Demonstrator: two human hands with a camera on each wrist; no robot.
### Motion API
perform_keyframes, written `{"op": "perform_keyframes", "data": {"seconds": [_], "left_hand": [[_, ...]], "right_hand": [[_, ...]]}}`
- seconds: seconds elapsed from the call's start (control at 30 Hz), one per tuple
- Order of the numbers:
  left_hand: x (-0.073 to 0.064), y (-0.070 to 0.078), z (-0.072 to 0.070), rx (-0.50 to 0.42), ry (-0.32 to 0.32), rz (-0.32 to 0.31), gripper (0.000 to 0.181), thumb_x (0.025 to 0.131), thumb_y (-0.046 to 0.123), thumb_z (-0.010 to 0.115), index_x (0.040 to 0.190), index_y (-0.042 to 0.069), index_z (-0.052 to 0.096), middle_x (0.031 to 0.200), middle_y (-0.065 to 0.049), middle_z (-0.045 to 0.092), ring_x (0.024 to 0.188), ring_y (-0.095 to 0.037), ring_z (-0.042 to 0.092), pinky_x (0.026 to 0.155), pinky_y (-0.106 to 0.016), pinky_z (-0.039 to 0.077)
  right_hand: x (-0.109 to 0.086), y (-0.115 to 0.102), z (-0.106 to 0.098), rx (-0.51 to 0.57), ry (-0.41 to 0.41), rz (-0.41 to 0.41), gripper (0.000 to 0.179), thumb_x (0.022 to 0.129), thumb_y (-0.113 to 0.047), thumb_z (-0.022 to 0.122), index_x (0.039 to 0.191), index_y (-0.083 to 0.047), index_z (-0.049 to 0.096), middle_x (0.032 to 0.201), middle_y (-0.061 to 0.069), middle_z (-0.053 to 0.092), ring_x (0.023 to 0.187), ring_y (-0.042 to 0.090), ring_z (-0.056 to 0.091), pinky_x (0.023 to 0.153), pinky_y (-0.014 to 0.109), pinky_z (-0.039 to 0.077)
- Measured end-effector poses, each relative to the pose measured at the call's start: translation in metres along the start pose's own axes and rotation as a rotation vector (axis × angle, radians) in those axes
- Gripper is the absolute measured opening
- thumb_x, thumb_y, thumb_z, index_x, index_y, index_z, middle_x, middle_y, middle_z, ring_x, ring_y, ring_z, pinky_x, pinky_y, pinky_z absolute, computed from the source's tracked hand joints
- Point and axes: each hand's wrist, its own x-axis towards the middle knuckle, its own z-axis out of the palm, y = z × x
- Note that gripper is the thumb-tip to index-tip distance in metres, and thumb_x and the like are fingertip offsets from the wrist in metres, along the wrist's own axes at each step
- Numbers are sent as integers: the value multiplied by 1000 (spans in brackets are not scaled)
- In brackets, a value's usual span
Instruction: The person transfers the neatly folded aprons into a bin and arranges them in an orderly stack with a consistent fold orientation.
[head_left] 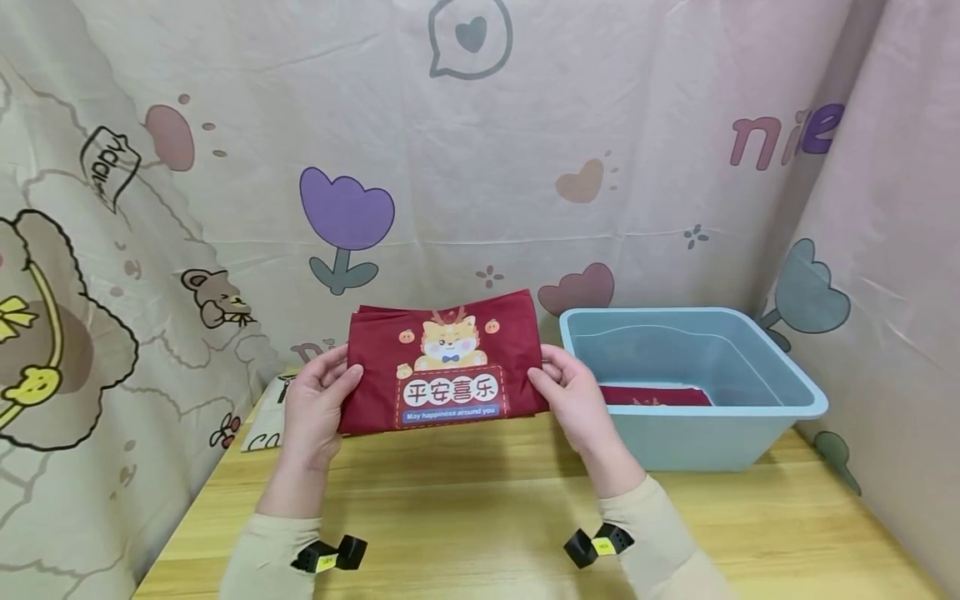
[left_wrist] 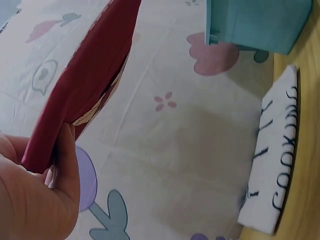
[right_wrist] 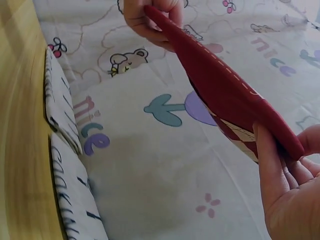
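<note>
"Call it, what have I got?"
"Wooden table [head_left: 465,517] beneath both sets of fingers, blue tub [head_left: 675,442] just right of the right ones!"
"And the folded red cloth [head_left: 378,367]?"
"Up off the table, slightly tilted, between the fingertips! Left hand [head_left: 318,408] pinches one end, right hand [head_left: 576,404] the other: thumbs in front, fingers curled behind. Between the thumbs, I see an animal print [head_left: 450,343]!"

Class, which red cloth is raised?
The folded cloth reading "May happiness around you", between left hand and right hand; the other cloth lies in the blue bin.
</note>
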Motion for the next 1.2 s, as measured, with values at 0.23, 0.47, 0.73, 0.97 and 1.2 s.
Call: {"op": "perform_keyframes", "data": {"seconds": [0.23, 0.47, 0.73, 0.97, 1.2], "left_hand": [[0, -1, 25, -19, -56, 33, 36, 94, -4, 62, 130, -3, 57, 90, 5, 68, 83, -10, 65, 68, -26, 58], [0, -3, 57, -55, -98, 77, 39, 93, -6, 62, 132, -6, 56, 95, 2, 66, 90, -12, 63, 72, -26, 57], [-6, -7, 95, -105, -136, 90, 38, 90, -9, 64, 128, -6, 59, 97, -3, 65, 91, -14, 62, 72, -26, 56], [-11, -14, 125, -120, -154, 92, 36, 89, -9, 65, 124, -5, 62, 97, -7, 65, 88, -14, 62, 70, -26, 56], [-16, -23, 149, -121, -172, 58, 33, 90, -6, 67, 122, 0, 65, 99, -10, 66, 90, -16, 62, 72, -30, 57]], "right_hand": [[-1, -7, -24, 19, 38, -21, 33, 98, 3, 54, 129, 12, 52, 105, 16, 71, 83, 12, 69, 73, 27, 57], [-3, -15, -51, -26, 105, -54, 33, 99, 3, 53, 129, 14, 50, 93, -2, 71, 79, 10, 69, 71, 25, 58], [-9, -25, -84, -93, 176, -75, 35, 100, -5, 55, 130, 12, 49, 92, -8, 71, 78, 9, 69, 70, 24, 58], [-15, -30, -109, -116, 228, -88, 33, 100, -8, 57, 128, 8, 51, 94, -9, 71, 79, 8, 68, 69, 22, 57], [-21, -33, -133, -116, 276, -103, 20, 99, -11, 59, 119, -12, 62, 96, -10, 70, 82, 7, 66, 69, 19, 56]]}}
